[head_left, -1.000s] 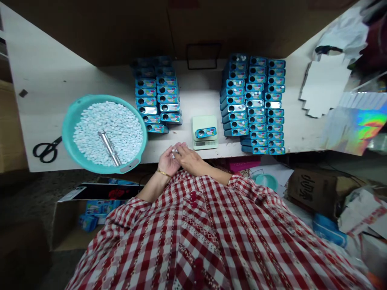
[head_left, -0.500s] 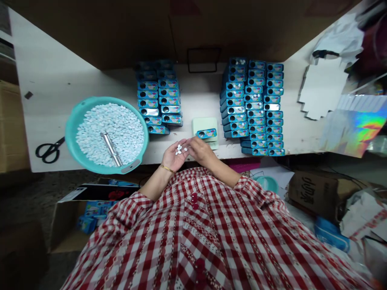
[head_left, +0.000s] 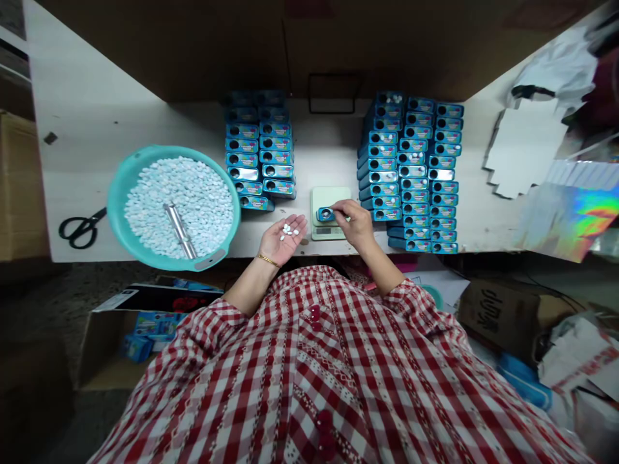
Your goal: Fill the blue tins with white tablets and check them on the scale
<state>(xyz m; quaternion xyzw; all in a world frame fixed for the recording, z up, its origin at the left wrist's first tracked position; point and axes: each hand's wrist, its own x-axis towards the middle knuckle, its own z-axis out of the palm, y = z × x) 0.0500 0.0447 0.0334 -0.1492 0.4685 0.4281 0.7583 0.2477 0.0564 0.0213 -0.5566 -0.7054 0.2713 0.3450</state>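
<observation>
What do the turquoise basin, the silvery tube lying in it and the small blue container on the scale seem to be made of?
Basin: probably plastic, with a smooth, even colour and moulded-looking rim. Tube: likely polished metal, judging by its bright silvery streaks. Container: perhaps printed tin, given its glossy blue face, but plastic is possible too.

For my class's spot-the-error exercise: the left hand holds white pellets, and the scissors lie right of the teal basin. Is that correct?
No: the head view shows the scissors lying to the left of the teal basin. The left hand does hold white pellets.
</observation>
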